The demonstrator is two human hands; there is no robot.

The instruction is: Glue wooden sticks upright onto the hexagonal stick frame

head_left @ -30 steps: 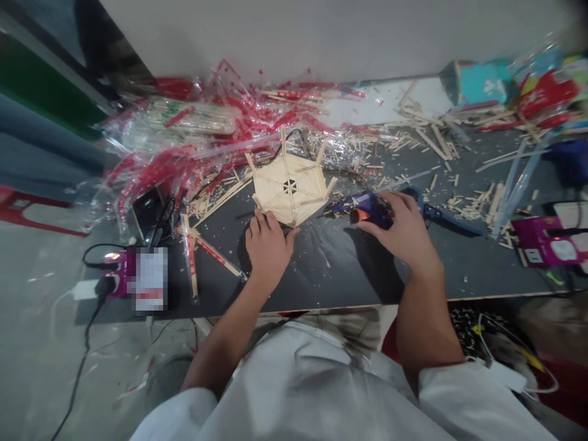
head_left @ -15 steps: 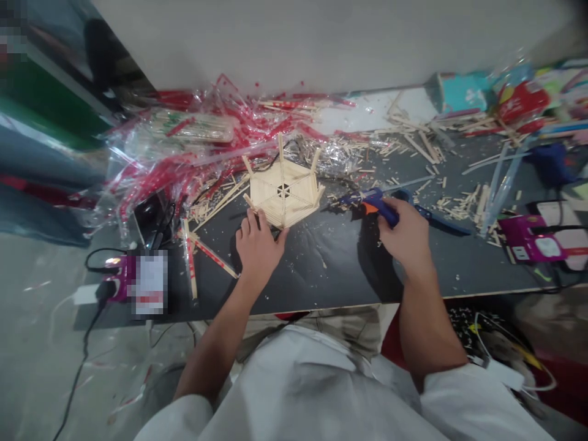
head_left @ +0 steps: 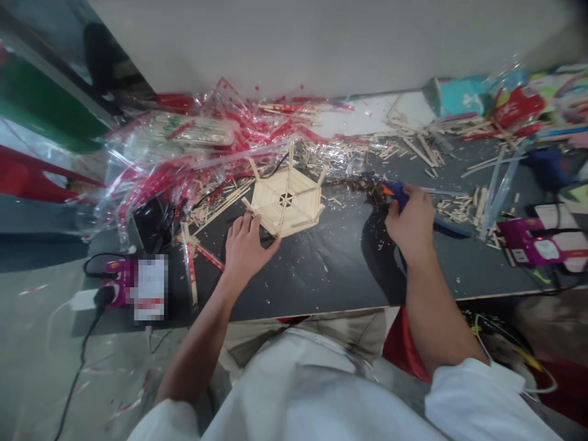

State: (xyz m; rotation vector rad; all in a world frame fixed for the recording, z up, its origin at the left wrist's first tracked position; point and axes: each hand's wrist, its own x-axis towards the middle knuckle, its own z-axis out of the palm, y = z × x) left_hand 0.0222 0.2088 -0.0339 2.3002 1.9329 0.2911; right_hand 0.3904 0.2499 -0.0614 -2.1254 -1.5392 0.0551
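A hexagonal web-like piece of thin wooden sticks lies on the dark table, its longer spokes poking out past the edge and a small dark gap at its middle. My left hand rests at its lower-left edge, fingers and thumb spread apart, fingertips close to or touching the sticks. To the right, my right hand is closed round a blue hot glue gun with an orange part near the front. The gun's nozzle points left, over a dark clump of debris, away from the web piece. My palm hides most of its handle.
Crumpled red and clear plastic wrappers pile up along the back. Cut stick bits are scattered at the right, near clear glue sticks. Purple power adapters with cables sit at both ends. Red-marked sticks lie left.
My right hand has carried the glue gun a little rightward and up, away from the web piece. My left hand has slid slightly left, and the web piece has shifted slightly right and turned.
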